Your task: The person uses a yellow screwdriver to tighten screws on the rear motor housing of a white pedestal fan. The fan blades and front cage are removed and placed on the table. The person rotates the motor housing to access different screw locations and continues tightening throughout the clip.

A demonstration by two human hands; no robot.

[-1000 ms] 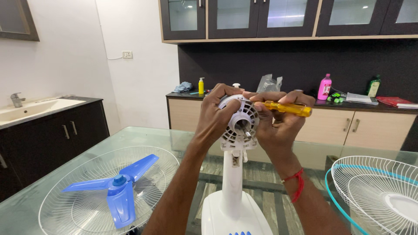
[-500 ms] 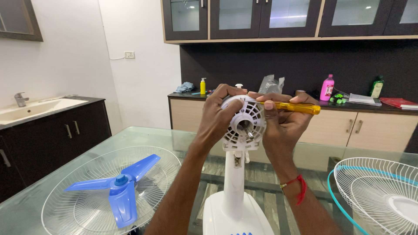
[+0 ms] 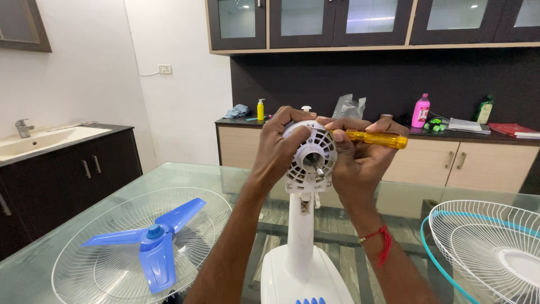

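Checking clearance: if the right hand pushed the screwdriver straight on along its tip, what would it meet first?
The fan motor housing. The right hand aims the screwdriver leftward at its top edge, apparently touching already; the left hand lies just beyond.

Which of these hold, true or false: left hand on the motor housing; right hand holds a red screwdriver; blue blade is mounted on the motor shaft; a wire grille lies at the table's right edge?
1. The left hand grips the white motor housing. True.
2. The right hand holds a red screwdriver. False: the screwdriver has a yellow handle.
3. The blue blade is mounted on the motor shaft. False: the blue blade lies on a wire grille on the glass table, left of the fan stand.
4. Another wire grille lies at the right. True.
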